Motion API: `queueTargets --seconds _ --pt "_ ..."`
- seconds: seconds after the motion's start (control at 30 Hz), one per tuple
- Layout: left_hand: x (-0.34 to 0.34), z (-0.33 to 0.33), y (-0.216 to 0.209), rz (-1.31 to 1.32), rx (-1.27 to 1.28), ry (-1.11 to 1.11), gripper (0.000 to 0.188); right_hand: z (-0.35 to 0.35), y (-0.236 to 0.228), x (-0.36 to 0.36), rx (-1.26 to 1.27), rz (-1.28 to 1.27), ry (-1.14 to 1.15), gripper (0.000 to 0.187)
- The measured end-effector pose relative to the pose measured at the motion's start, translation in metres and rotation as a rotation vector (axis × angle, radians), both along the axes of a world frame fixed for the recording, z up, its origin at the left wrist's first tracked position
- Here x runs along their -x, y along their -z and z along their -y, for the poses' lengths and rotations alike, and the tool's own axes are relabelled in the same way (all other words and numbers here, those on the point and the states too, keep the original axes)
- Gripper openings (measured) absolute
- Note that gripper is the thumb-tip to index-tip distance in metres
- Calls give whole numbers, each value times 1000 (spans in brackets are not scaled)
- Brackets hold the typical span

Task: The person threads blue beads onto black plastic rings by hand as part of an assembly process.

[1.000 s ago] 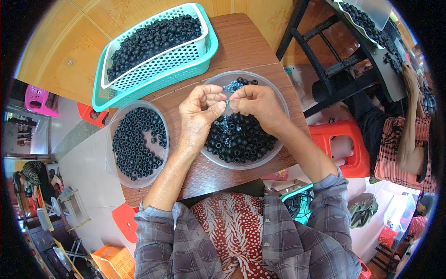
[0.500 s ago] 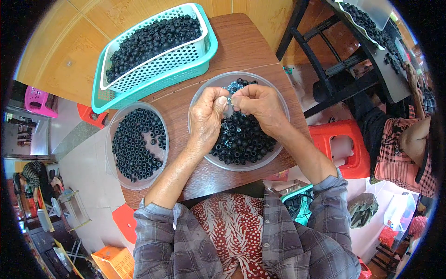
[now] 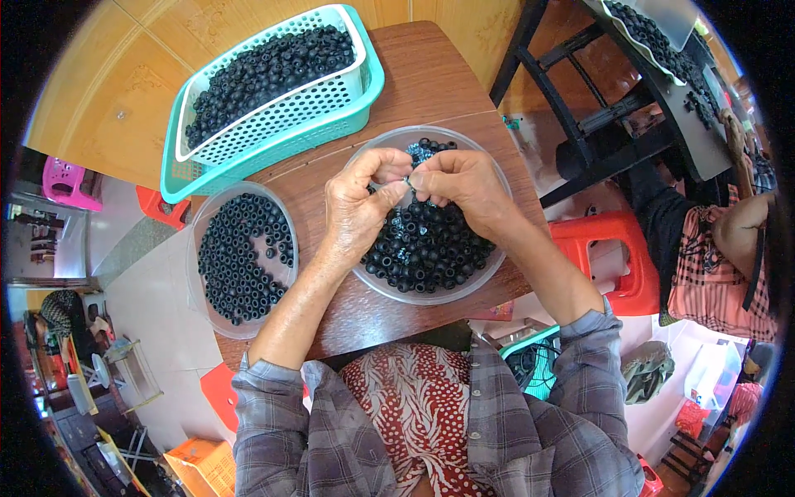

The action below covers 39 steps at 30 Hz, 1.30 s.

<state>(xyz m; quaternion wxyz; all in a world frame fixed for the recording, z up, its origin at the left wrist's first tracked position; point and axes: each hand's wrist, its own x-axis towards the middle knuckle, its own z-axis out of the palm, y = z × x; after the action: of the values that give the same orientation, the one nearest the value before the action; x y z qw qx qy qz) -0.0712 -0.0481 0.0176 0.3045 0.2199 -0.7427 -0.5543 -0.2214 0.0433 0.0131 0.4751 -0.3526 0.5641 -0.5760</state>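
Note:
Over a round clear tub [image 3: 383,286] both my hands meet, fingertips almost touching. My left hand [image 3: 358,203] is closed in a pinch, thumb and fingers pressed toward the right hand's tips. My right hand [image 3: 468,186] pinches too. What sits between the fingertips is small and mostly hidden; only a light glint shows. Beneath them lie many small black rings with round holes [image 3: 435,248], shaped like bushings. Among these are small shiny clear-blue pieces [image 3: 421,152], some at the far side of the tub and some in the middle.
A second clear tub of black rings [image 3: 240,257] stands left on the brown table [image 3: 414,66]. A white basket [image 3: 273,116] full of black pieces sits in a turquoise basket [image 3: 374,87] behind. Red stool [image 3: 617,248] at right; another person's arm [image 3: 745,236] beyond.
My left fingers have loosened and spread a little, with the hand shifting slightly left. My right hand keeps its pinch at nearly the same spot.

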Motion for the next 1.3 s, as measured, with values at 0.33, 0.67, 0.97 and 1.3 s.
queueTargets --seconds 0.33,0.67,0.97,1.3 --pt "-7 -6 12 -35 4 -99 21 -3 -1 -8 11 64 -20 16" --pt "-3 -9 7 -164 -487 -152 18 -1 6 -19 164 -219 136 13" --pt "-3 -5 13 -129 -684 -98 15 3 11 -14 237 -308 77 10" --pt "1 3 11 -39 -555 -133 11 6 13 -9 92 -357 -12 10"
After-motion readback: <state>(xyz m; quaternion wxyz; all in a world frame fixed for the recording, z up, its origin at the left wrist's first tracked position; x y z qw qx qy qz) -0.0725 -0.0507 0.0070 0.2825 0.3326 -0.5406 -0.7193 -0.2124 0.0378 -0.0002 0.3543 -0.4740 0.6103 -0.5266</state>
